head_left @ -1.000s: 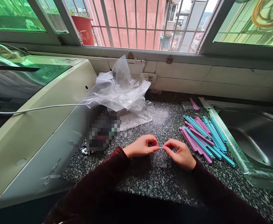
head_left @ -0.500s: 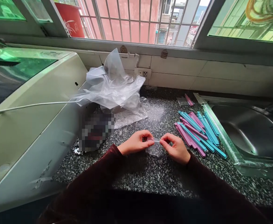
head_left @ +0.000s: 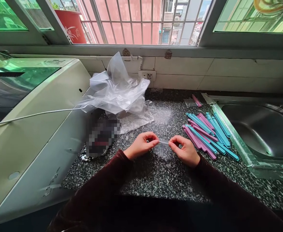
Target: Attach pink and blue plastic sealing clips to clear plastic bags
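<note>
My left hand (head_left: 145, 144) and my right hand (head_left: 184, 149) are both closed in a pinch on the top edge of a small clear plastic bag (head_left: 162, 149). The bag hangs between them, low over the speckled countertop (head_left: 156, 180). Its see-through body makes its contents hard to make out. To the right of my right hand lies a loose pile of blue and pink plastic strips (head_left: 205, 132), looking like bag-sealing clips. Behind the pile, a pink strip (head_left: 196, 100) rests by a small clear bag (head_left: 190, 102).
A heap of crumpled clear plastic bags (head_left: 122, 93) lies at the back left, beside a blurred dark object (head_left: 102, 137). A pale appliance (head_left: 47, 129) fills the left, crossed by a white cable (head_left: 40, 113). The steel sink (head_left: 259, 129) is on the right.
My hands have drawn slightly apart, with a little more of the bag's top edge showing between the fingertips. The camera view has shifted slightly.
</note>
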`<state>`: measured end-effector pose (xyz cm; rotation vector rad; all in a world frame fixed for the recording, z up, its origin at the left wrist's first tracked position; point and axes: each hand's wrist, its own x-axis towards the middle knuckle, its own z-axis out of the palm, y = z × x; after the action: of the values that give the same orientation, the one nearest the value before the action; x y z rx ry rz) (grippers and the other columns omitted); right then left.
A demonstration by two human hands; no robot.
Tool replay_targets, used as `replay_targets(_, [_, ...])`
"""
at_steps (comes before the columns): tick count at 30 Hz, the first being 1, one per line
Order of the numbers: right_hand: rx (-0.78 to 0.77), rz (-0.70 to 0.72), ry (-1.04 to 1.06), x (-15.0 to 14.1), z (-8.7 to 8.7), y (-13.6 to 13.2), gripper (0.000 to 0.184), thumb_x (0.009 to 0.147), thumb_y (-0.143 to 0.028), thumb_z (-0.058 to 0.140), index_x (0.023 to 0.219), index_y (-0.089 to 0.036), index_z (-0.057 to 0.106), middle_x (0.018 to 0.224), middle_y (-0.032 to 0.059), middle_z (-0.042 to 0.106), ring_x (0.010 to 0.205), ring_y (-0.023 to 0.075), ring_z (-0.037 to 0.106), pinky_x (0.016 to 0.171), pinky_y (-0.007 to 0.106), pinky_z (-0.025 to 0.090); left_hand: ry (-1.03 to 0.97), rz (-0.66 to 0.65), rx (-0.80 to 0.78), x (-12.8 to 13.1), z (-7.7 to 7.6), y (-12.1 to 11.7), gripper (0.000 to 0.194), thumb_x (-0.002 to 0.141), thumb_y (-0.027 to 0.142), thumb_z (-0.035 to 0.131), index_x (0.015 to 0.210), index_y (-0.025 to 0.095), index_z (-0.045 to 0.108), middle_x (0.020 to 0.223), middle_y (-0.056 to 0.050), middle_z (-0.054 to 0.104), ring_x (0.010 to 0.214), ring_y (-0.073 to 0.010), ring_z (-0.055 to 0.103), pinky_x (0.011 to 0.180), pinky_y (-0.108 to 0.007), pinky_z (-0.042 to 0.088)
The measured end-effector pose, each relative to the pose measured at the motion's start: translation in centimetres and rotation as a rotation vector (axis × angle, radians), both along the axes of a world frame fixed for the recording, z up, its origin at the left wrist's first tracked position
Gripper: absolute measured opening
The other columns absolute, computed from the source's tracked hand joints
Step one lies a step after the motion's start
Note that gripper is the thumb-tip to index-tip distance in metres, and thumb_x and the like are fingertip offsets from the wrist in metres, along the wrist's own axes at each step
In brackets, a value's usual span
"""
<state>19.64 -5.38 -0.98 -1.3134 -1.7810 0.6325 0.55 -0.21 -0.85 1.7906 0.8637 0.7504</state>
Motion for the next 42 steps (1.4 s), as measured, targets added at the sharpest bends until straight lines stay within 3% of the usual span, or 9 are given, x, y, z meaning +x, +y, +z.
replay_targets(6, [0.026,0.023,-0.029,0.05,0.16,-0.11,0.014,0.078,-0.025,0.054,0.066,-0.018,0.057,0.061,0.0014,0.058,0.059,0.0125,0.053,0.055,0.025,0.043,-0.007,0.013,0.052,-0.03,-0.03,-0.06,0.016,0.075,0.026,0.057,0.067,0.013,0.059,0.066,-0.001,0.056,0.066,-0.0116,0.049,0.065,-0.024,0.039])
replay_targets(12, [0.032,0.019,-0.040,0.17,0.06,-0.20,0.015,0.078,-0.025,0.052,0.065,-0.018,0.055,0.060,0.0015,0.057,0.058,0.0128,0.052,0.054,0.025,0.043,-0.032,-0.042,-0.064,0.18,0.00,-0.23,0.014,0.075,0.027,0.059,0.073,0.012,0.059,0.070,-0.001,0.055,0.066,-0.0108,0.048,0.064,-0.024,0.040])
replay_targets(19, [0.023,0.032,-0.040,-0.06,0.00,-0.19,0.014,0.078,-0.025,0.054,0.067,-0.018,0.057,0.062,0.0017,0.059,0.060,0.0131,0.053,0.056,0.025,0.043,-0.039,-0.032,0.009,0.19,0.17,-0.32,0.013,0.075,0.023,0.057,0.067,0.013,0.057,0.069,-0.001,0.054,0.066,-0.0105,0.048,0.064,-0.024,0.040])
replay_targets(42, [0.058,0.018,-0.050,-0.35,-0.11,-0.08,0.013,0.078,-0.025,0.053,0.067,-0.019,0.056,0.060,0.0011,0.058,0.058,0.0128,0.053,0.055,0.025,0.044,-0.015,0.010,-0.046,0.52,0.04,-0.71,0.007,0.072,0.019,0.056,0.068,0.014,0.056,0.068,0.000,0.057,0.067,-0.0112,0.050,0.066,-0.024,0.042])
